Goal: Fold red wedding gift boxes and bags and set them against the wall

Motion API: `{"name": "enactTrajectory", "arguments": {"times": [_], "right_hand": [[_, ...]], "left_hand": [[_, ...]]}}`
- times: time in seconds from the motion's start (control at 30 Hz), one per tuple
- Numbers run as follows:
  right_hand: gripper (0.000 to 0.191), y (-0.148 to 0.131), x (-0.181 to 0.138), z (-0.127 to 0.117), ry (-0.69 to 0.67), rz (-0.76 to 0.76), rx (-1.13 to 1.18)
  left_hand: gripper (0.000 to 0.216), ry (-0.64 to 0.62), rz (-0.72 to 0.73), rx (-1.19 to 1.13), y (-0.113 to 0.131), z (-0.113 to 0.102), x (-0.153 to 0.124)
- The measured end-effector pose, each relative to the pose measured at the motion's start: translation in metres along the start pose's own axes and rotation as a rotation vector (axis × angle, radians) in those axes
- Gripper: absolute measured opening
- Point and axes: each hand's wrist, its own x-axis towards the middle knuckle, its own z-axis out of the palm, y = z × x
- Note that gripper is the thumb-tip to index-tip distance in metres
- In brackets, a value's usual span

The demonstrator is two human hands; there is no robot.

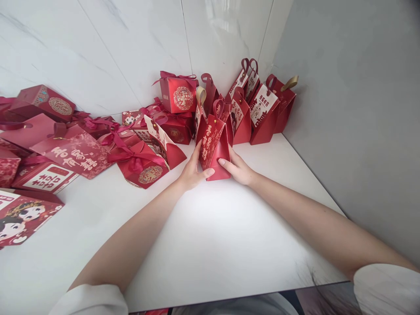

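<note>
A red gift box (219,151) with pale lettering and a ribbon loop on top stands upright on the white table, in front of a group of similar boxes. My left hand (193,171) grips its left side, thumb along the lower front edge. From the right, my right hand (240,168) presses on the same box, its thumb on the front face and the other fingers hidden behind. Close behind it are more red boxes, among them a red one with a white label (264,114) and another with a ribbon loop (242,118).
Left of my hands lies a red box with a bow and round gold emblem (149,174). Further left, several red boxes are piled, including one with cartoon figures (29,214). A cube box with a bow (179,94) rests atop another. A grey wall (357,109) bounds the right.
</note>
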Motion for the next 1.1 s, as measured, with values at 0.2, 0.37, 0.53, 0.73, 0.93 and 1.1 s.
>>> {"name": "enactTrajectory", "arguments": {"times": [0.2, 0.37, 0.53, 0.73, 0.93, 1.1], "right_hand": [[0.077, 0.0014, -0.0001, 0.0003, -0.002, -0.018, 0.003], [0.075, 0.0013, 0.0006, 0.0003, -0.001, -0.024, 0.01], [0.079, -0.0006, 0.0003, 0.0011, -0.006, -0.017, 0.012], [0.078, -0.0019, 0.0002, 0.0012, -0.005, -0.024, 0.025], [0.076, -0.0004, 0.0006, 0.0011, -0.007, -0.017, 0.024], [0.075, -0.001, -0.0002, 0.0005, -0.007, -0.028, 0.025]], "left_hand": [[0.115, 0.001, -0.002, 0.002, 0.001, 0.0002, -0.0004], [0.116, 0.013, -0.005, 0.005, 0.0018, 0.0003, -0.0001], [0.115, 0.012, 0.011, 0.011, 0.0022, 0.0004, -0.0001], [0.115, 0.001, 0.012, 0.007, 0.0027, 0.0002, 0.0003], [0.115, 0.006, 0.004, 0.0, 0.0014, -0.0002, 0.0002], [0.115, 0.001, 0.008, 0.001, 0.0025, 0.0, 0.0004]]}}
